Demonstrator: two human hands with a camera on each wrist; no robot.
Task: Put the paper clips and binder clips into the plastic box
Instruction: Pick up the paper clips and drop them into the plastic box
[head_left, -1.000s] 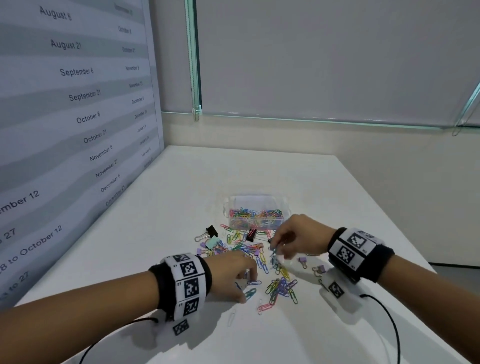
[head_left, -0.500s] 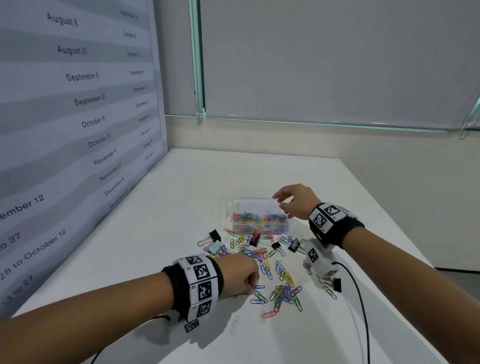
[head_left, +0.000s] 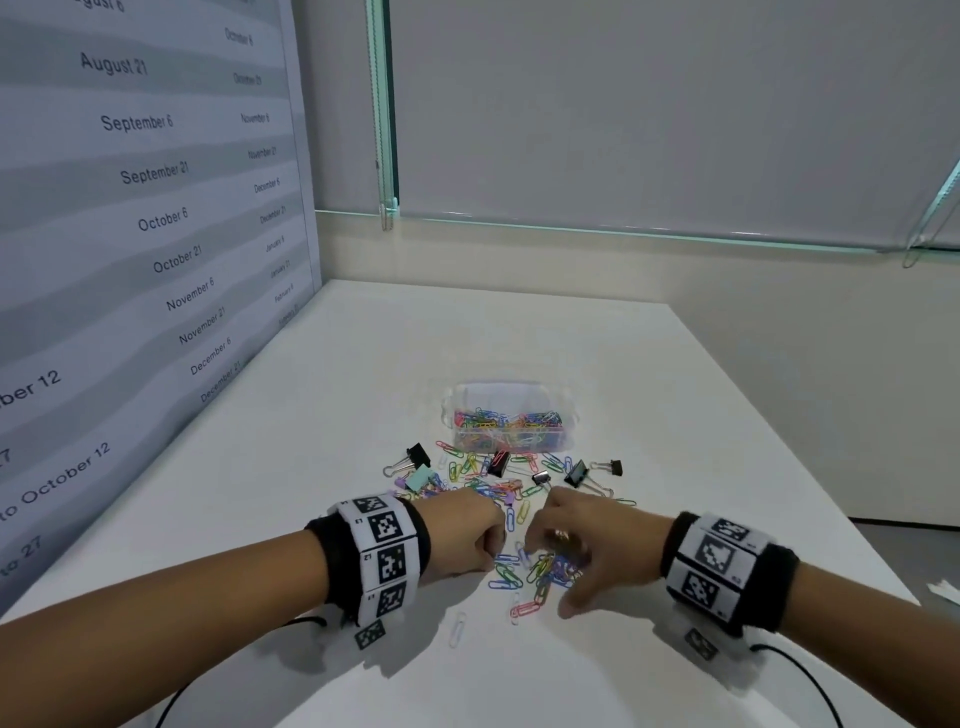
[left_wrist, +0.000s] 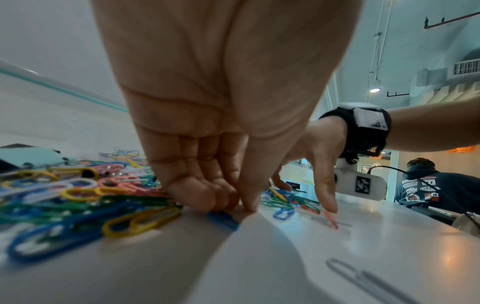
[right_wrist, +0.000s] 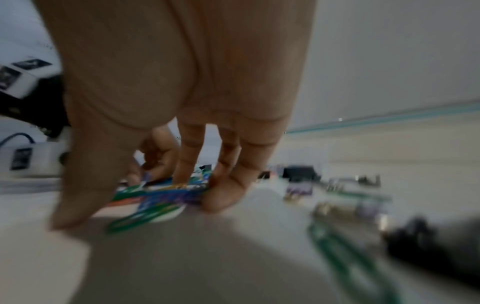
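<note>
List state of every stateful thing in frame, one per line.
plastic box: open, no lid on, partly filled with coloured paper clips
loose paper clips: scattered on the table, outside the box
black binder clips: lying on the table, outside the box
left hand: fingers curled, tips down on the clips
right hand: fingers spread over the pile, gathering; grip blurred

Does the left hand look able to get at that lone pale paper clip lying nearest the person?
Probably yes. The pale paper clip lies alone on bare table, just below the left hand, with nothing over it. That hand's fingers are curled down onto the coloured paper clips, though.
</note>
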